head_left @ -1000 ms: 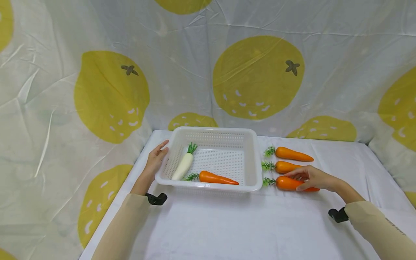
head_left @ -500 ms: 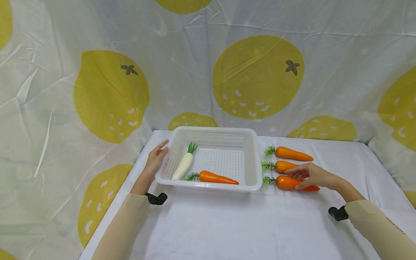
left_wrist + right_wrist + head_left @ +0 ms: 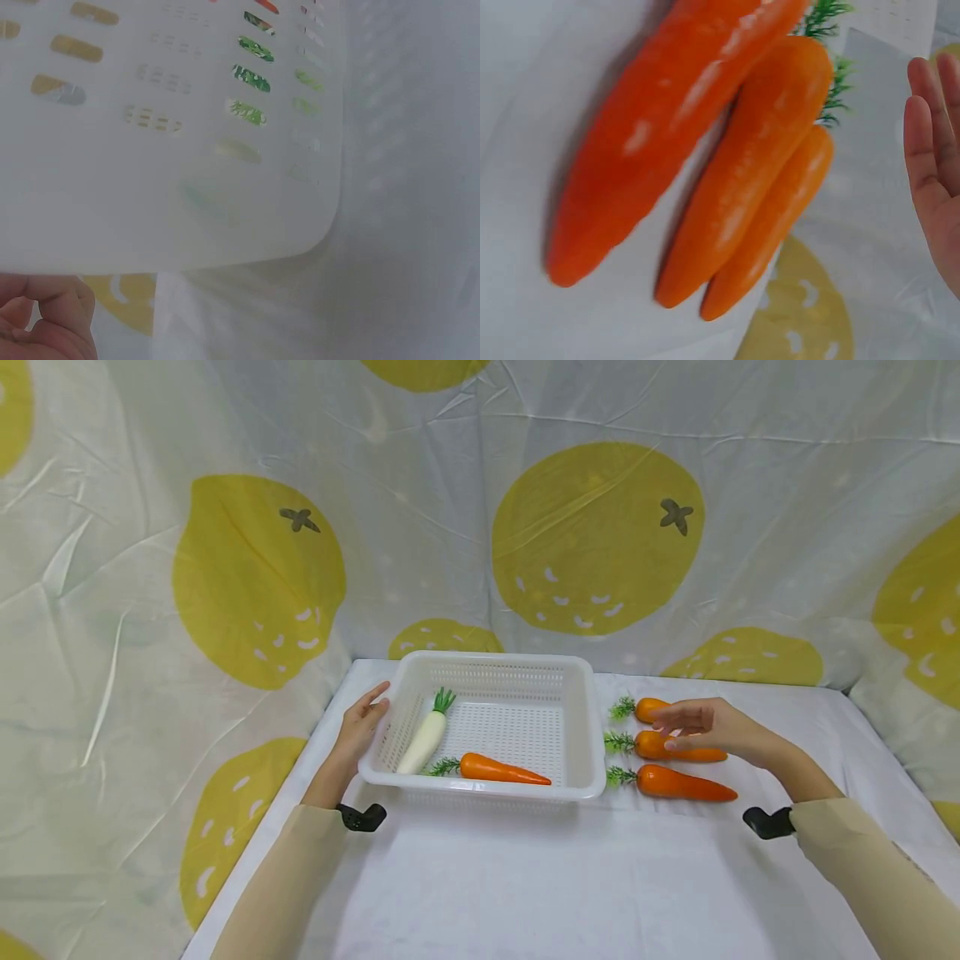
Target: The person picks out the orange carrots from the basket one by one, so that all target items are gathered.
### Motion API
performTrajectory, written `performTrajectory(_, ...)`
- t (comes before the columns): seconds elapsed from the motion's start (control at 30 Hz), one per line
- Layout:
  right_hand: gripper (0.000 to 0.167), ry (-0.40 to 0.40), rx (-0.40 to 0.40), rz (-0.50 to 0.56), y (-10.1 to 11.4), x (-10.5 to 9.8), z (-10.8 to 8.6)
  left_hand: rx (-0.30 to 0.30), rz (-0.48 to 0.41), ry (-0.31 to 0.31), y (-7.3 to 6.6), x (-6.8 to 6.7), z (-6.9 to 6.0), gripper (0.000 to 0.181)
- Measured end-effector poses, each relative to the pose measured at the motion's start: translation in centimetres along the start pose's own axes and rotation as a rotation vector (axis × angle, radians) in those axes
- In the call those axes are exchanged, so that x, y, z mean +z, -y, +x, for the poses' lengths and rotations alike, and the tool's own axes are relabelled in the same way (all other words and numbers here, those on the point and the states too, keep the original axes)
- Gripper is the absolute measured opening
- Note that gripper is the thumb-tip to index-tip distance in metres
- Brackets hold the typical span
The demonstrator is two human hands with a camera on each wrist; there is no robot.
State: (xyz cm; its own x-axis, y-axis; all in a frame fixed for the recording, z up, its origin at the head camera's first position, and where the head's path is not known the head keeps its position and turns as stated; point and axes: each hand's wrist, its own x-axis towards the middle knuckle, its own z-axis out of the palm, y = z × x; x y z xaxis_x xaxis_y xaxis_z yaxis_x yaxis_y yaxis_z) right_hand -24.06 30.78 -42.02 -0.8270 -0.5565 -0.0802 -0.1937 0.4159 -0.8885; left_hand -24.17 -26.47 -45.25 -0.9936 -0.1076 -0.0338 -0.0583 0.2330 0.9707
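Note:
My left hand [image 3: 362, 727] is at the left rim of a white plastic basket [image 3: 492, 789], fingers loosely bent; whether it touches the rim I cannot tell. Inside the basket lie a white radish [image 3: 422, 742] at the left and an orange carrot [image 3: 504, 769] along the front wall. Three more carrots lie in a column to the right: a front one [image 3: 684, 783], a middle one [image 3: 701, 754] and a back one [image 3: 647, 709]. Over the back and middle ones hovers my right hand [image 3: 712, 727], holding nothing, its fingers extended in the right wrist view [image 3: 939, 169].
A white cloth [image 3: 525, 885] covers the table. Behind and to the left hangs a curtain [image 3: 420, 527] printed with yellow fruit. The basket's right wall stands close to the carrots' green tops [image 3: 620, 742].
My right hand has let go of the front carrot and moved back, above the middle and back carrots. The left hand and the basket have stayed in place.

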Motion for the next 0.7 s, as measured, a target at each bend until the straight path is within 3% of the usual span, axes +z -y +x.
performTrajectory(0.37,0.047,-0.033,-0.164,0.002,6.7,-0.3,4.5,0.001,-0.016,-0.005,0.1,0.1,0.2,0.049)
performTrajectory(0.7,0.048,0.008,-0.161,0.053,12.0,1.7,8.4,0.003,-0.012,0.001,0.0,0.0,0.0,0.050)
